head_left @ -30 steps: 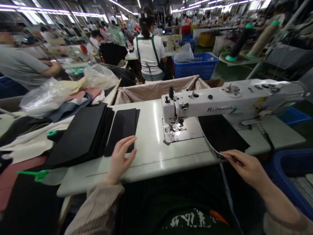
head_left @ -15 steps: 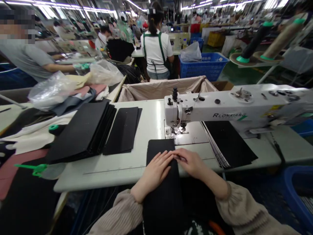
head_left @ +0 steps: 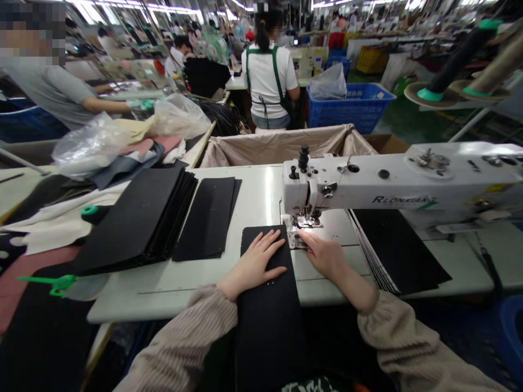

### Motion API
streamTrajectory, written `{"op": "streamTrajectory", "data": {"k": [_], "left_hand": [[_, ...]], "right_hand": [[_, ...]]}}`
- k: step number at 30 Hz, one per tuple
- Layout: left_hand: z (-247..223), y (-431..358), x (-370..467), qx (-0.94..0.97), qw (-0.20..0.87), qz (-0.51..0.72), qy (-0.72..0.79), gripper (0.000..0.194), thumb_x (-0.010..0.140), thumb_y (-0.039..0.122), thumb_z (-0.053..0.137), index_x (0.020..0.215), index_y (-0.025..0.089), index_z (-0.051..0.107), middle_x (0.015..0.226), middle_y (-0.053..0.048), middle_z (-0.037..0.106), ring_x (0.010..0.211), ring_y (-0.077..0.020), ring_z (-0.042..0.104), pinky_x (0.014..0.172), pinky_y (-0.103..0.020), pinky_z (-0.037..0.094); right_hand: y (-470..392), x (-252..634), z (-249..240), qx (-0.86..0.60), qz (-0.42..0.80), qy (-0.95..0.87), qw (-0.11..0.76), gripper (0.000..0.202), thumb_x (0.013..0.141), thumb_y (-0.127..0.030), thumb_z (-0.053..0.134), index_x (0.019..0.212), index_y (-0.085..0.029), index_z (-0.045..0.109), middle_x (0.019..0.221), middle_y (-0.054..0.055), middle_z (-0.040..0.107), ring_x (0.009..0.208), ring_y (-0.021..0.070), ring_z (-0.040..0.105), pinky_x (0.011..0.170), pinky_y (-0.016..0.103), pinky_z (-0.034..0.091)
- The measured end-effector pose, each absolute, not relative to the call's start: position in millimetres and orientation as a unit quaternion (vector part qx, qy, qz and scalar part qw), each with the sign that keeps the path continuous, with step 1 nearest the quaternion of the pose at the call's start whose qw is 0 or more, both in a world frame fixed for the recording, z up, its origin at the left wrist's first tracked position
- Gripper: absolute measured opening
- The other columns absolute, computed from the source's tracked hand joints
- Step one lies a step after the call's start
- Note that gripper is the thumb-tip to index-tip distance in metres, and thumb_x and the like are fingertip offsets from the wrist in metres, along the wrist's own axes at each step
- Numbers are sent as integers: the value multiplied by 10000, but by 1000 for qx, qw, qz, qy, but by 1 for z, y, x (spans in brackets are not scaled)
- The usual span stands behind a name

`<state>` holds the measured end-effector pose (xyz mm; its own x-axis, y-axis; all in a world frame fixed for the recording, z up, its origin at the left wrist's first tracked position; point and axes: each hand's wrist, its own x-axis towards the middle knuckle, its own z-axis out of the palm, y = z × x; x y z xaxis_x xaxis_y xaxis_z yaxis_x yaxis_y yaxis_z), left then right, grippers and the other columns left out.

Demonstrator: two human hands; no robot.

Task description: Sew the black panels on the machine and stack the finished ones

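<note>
On the glossy tabletop (head_left: pixel 256 201), left fingers (head_left: pixel 276 247) spread over an oblong black panel (head_left: pixel 267 332), right fingers (head_left: pixel 310 240) unclear in grip.

A long, matte black panel (head_left: pixel 267 326) lies lengthwise front to back, its far part flat on the pale tabletop (head_left: pixel 257 201), its near part reaching past the front edge; small pale dots mark its surface. Just right of its far end is the white sewing machine (head_left: pixel 363 190), its arm above a shiny metal plate (head_left: pixel 340 230)
</note>
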<state>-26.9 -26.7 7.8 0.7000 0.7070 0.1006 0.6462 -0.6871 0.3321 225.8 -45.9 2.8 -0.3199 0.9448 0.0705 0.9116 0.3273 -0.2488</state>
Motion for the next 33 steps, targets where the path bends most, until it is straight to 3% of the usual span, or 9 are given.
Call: {"op": "streamTrajectory", "data": {"k": [3, 8, 14, 33], "left_hand": [[7, -13, -10, 917, 145, 113, 353, 607, 917, 522, 560, 1446, 257, 425, 1578, -68, 329, 1463, -259, 285, 1206, -474, 228], [4, -9, 7, 910, 145, 139, 364, 690, 877, 548, 603, 1457, 225, 412, 1527, -91, 415, 1427, -282, 347, 1188, -480, 254], [1, -10, 6, 905, 148, 148, 371, 682, 892, 528, 583, 1477, 242, 381, 1561, -78, 360, 1460, -259, 296, 1226, -469, 180], [4, -4, 6, 907, 173, 149, 355, 675, 877, 502, 616, 1460, 232, 410, 1561, -72, 362, 1472, -259, 269, 1233, -469, 163]], "right_hand": [[-46, 225, 0, -585, 77, -800, 107, 528, 935, -255, 437, 1463, -260, 432, 1466, 47, 513, 1102, 230, 646, 858, 341, 538], [-43, 222, 1, -586, 73, -801, 98, 512, 938, -269, 424, 1449, -265, 458, 1467, 47, 511, 1079, 228, 650, 823, 329, 540], [-43, 223, 1, -585, 68, -805, 72, 513, 959, -305, 397, 1470, -293, 429, 1470, 45, 503, 1027, 226, 666, 760, 328, 543], [-41, 223, 0, -580, 75, -807, 79, 528, 948, -282, 404, 1475, -273, 426, 1480, 36, 494, 1047, 228, 659, 772, 328, 545]]}}
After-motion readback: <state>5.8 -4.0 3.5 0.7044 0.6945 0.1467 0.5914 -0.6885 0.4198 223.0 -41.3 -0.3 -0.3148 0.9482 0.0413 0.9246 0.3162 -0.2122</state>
